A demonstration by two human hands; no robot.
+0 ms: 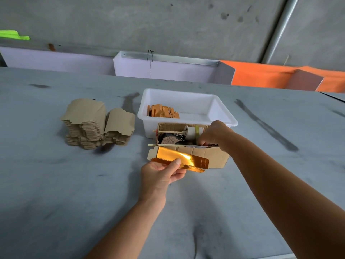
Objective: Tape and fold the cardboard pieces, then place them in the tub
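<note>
My left hand [164,173] pinches a gold-faced cardboard piece [179,159], partly folded, just above the table in front of a brown carton. My right hand [212,134] reaches into that open carton [207,156], its curled fingers down beside a white tape roll [193,132] on a stick; whether it holds tape is hidden. Behind the carton stands the white tub [222,113], with several folded orange-gold pieces [162,111] leaning in its left part. A stack of flat brown cardboard pieces [97,124] lies on the table to the left.
The grey table [74,193] stretches wide around the work. Along its far edge stand white [164,69] and orange panels [261,75] before a concrete wall. Dark smears mark the tabletop on the right.
</note>
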